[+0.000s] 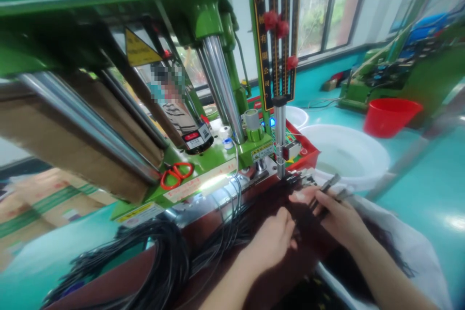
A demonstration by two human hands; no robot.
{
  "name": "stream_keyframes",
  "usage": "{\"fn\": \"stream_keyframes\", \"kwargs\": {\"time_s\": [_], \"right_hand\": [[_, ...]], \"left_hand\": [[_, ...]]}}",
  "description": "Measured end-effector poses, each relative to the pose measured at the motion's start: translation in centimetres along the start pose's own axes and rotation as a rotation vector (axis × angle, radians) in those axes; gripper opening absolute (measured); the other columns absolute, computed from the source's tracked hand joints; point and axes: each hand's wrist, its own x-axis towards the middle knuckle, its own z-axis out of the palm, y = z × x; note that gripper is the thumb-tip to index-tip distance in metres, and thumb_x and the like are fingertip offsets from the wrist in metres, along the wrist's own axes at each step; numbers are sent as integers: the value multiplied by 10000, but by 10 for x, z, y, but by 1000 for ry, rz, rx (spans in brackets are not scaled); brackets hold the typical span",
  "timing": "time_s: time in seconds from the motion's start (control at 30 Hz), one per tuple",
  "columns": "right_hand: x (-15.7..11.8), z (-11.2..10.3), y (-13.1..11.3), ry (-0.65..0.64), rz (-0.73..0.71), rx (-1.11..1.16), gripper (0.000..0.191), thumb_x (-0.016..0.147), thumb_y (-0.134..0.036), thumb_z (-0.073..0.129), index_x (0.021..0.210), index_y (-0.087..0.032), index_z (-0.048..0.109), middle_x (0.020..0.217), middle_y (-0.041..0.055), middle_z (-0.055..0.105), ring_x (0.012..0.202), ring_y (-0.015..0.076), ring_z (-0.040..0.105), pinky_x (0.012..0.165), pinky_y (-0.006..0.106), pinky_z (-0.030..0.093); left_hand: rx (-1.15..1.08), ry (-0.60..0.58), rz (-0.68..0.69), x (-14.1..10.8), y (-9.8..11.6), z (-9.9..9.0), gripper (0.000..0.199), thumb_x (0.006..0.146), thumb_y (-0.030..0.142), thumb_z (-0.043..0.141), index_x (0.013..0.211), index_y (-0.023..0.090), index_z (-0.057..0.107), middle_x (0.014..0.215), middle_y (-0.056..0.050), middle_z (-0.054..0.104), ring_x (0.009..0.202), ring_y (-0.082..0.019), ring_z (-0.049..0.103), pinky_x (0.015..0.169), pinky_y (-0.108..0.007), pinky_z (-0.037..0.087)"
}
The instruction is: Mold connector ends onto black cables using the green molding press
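In my right hand I am pinching slim dark strips, seemingly keeping them together, my left hand curling nearby, its hold unclear, black cables lying left of it.

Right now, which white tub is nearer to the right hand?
The larger tub, just beyond the right hand; the smaller tub sits farther back.

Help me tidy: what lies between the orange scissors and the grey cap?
In the head view, a blue-white roll sits between the scissors and grey cap; a labelled canister stands nearer the scissors, behind.
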Motion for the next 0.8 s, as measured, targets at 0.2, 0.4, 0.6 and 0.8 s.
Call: {"fn": "stream_keyframes", "kwargs": {"time_s": [0.2,0.4,0.6,0.8], "right_hand": [[-20,24,22,-347,259,-102,149,718,-302,622,748,-188,715,893,91,690,1063,286,530,967,433,346],[-19,26,44,-306,373,-159,277,752,-325,598,995,-215,673,1105,95,621,1057,255,541,973,417,342],[24,28,1,-490,15,-478,341,861,-362,452,1166,-261,564,1254,42,520,1187,212,422,1033,398,249],[37,35,-16,-860,-91,-977,355,865,-318,428,1155,-182,581,1205,75,556,1138,221,471,978,364,333]], "left_hand": [[-638,-295,-120,-34,0,22,475,714,474,569,1028,126,495,664,-47,601,475,-99,531,470,-219,433],[-1099,168,-270,-32,-13,70,512,627,604,584,819,141,478,407,67,440,258,-54,330,266,-171,267],[-1077,69,-269,-19,-13,69,421,706,543,542,794,134,500,408,68,425,255,-54,328,270,-174,247],[-1224,230,-268,-6,-9,54,474,656,587,572,737,126,493,481,47,455,335,-59,404,327,-193,302]]}}
